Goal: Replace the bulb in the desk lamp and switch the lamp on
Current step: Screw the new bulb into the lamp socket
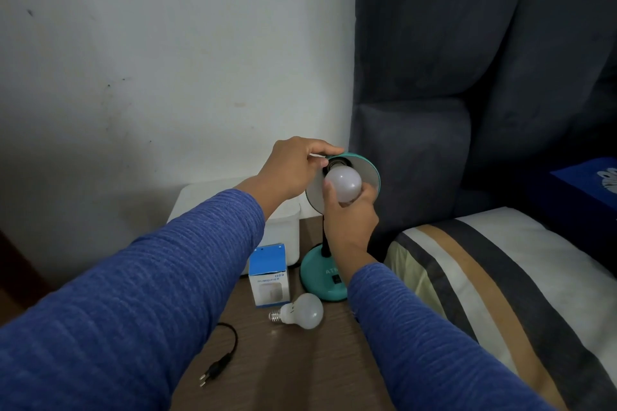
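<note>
A teal desk lamp stands on a brown bedside table (300,364), its round base (315,272) near the bed and its shade (369,173) tilted towards me. My left hand (293,170) grips the shade's upper rim. My right hand (350,213) holds a white bulb (344,183) from below, with the bulb's neck at the dark socket inside the shade. A second white bulb (302,310) lies on its side on the table, its metal screw cap pointing left. The lamp's black plug (213,372) lies loose on the table with its cord curled.
A small blue and white box (268,274) marked "humidifier" stands left of the lamp base. Behind it is a white plastic container (283,230). A dark padded headboard (450,77) and a striped pillow (500,277) fill the right side. A white wall is behind.
</note>
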Tool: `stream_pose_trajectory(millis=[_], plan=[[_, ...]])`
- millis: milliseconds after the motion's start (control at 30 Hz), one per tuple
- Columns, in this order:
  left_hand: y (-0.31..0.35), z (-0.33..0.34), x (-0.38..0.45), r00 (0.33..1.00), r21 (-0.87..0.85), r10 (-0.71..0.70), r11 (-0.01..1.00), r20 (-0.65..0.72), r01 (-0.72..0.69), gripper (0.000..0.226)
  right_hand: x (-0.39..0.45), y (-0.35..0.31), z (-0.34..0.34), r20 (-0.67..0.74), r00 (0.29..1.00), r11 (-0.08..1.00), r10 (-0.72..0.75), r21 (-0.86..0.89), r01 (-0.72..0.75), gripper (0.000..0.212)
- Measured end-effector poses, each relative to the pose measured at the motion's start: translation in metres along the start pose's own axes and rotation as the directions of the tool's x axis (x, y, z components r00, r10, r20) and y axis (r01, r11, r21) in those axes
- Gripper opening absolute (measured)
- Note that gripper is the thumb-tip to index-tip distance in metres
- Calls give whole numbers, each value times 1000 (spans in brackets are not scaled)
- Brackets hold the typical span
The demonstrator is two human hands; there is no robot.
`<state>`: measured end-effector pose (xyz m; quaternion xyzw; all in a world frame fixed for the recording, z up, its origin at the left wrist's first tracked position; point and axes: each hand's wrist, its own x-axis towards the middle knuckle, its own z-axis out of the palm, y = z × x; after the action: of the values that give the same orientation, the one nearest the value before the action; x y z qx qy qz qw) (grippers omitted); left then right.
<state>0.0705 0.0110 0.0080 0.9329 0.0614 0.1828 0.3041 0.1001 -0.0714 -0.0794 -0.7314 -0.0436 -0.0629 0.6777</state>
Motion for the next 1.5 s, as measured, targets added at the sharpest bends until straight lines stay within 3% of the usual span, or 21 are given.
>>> stream_pose_trajectory(millis=[100, 200, 267, 400, 533, 600, 700, 800, 967, 1100, 1233, 1367, 1500], plan=[[0, 0, 0, 1000, -7, 0, 1000, -3, 0, 31, -2, -3, -1, -2, 998, 998, -56, -26, 56, 76], [1, 0, 0, 1000, -14, 2, 1000, -6, -2, 31, -4, -4, -2, 9, 990, 988, -143, -56, 143, 66], [1, 0, 0, 1000, -8, 5, 1000, -4, -5, 31, -3, -3, -2, 13, 995, 995, -101, -25, 101, 59], [0, -1, 0, 1000, -6, 9, 1000, -8, -9, 31, -2, -5, -1, 22, 995, 994, -96, -53, 97, 72], [0, 0, 0, 1000, -1, 13, 1000, -10, -13, 31, -3, -2, -1, 42, 998, 998, -51, -38, 52, 59], [-1, -1, 0, 1000, -5, 9, 1000, -10, -9, 31, -3, -4, -1, 34, 999, 999, -23, -27, 23, 63], [0, -1, -1, 1000, -9, 8, 1000, -13, -8, 31, -5, -7, -2, 34, 994, 991, -102, -86, 105, 74], [0, 0, -1, 1000, -1, 7, 1000, -10, -7, 31, -4, -5, -1, 48, 992, 989, -116, -89, 120, 62], [-1, 0, -1, 1000, -19, 10, 1000, -19, -11, 31, -3, -3, -2, 53, 990, 987, -128, -91, 133, 72], [0, 1, -1, 1000, -10, 10, 1000, -18, -10, 31, -1, 0, -1, 69, 993, 992, -98, -71, 103, 60], [0, 0, -1, 1000, -25, 5, 1000, -18, -5, 31, -3, -3, -1, 62, 989, 987, -133, -85, 138, 74], [0, 0, -1, 1000, -24, 5, 1000, -15, -6, 32, -3, 1, 0, 71, 987, 986, -143, -76, 148, 60], [0, 1, -1, 1000, -24, -2, 1000, -20, 1, 31, -4, -1, 0, 70, 987, 986, -142, -83, 148, 76]])
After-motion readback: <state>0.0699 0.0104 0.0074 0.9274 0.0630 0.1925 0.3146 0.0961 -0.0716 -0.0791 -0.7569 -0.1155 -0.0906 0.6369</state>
